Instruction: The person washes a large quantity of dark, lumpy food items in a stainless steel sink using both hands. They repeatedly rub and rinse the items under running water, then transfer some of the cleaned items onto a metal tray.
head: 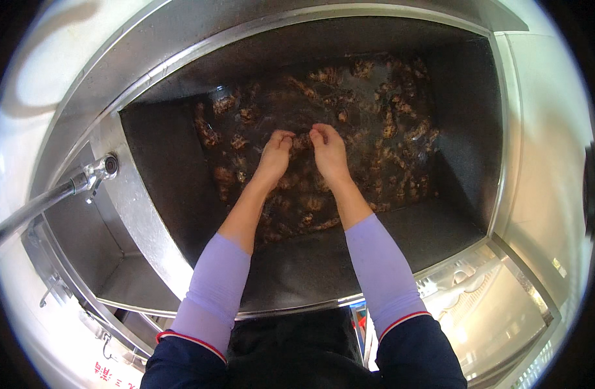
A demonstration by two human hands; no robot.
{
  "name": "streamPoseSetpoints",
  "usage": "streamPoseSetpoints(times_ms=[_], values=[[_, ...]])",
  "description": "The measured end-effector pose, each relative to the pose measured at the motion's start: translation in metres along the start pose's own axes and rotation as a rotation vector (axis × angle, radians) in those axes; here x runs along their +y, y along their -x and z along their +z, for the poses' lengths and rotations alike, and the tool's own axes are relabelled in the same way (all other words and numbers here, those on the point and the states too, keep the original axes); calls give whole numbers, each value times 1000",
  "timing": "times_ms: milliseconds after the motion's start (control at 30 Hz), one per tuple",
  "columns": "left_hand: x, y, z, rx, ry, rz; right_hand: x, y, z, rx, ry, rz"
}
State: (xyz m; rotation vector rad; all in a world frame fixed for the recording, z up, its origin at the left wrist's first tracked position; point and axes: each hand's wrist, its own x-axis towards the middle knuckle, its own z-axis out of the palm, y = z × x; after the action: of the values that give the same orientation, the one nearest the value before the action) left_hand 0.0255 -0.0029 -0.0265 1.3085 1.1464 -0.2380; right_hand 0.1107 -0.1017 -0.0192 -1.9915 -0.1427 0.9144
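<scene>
A deep stainless steel sink basin (297,279) lies before me, with dark water in its bottom. Many brown, ridged root vegetables (389,125), taro-like in look, are scattered through the water. Over the middle of the basin my left hand (276,158) and my right hand (330,153) face each other, fingers bent inward. Between their fingertips is a brown root piece (302,141), blurred and partly under the water; both hands appear to pinch it from either side. Lavender sleeves cover both forearms below the wrists.
A metal faucet (100,170) reaches in from the left, its spout over the divider (137,194) beside a second basin (127,277). The sink's raised metal rim (326,10) runs along the back. A metal frame (526,282) stands at lower right.
</scene>
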Motion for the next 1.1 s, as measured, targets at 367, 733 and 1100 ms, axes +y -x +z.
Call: streamPoseSetpoints(times_ms=[367,733,1100], values=[[10,33,-5,-220,275,-171,-8,9,-10,-313,-197,206],[2,38,-4,-278,167,-102,-12,8,-11,-256,-145,406],[3,14,0,-219,-75,-112,-1,9,1,-138,-195,368]])
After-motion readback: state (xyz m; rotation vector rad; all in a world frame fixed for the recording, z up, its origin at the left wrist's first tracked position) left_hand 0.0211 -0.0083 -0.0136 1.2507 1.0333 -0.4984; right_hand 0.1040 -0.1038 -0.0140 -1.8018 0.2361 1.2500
